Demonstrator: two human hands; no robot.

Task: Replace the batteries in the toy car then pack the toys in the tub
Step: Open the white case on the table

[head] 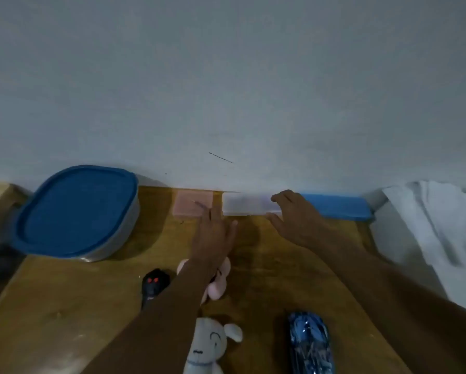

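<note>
Your right hand (291, 214) brackets right end of translucent white plastic box (245, 205), grip unclear; left hand (215, 233) flat, fingers straight, near left end; box lies lengthwise along wall (226, 90).

Looks like you're at home: plush toys (207, 346) on the wooden surface (266, 265) behind your fingers (214, 214), rumpled white cloth (428, 225) off to their right.

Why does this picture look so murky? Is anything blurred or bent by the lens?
Head view: dim, bluish light flattens colours; the tub casts a soft shadow rightward on the table; the left hand, right hand and white cloth are smeared by motion; the table's edges look slightly bowed, as wide lenses do; small glints sparkle on the blue toy car.
</note>
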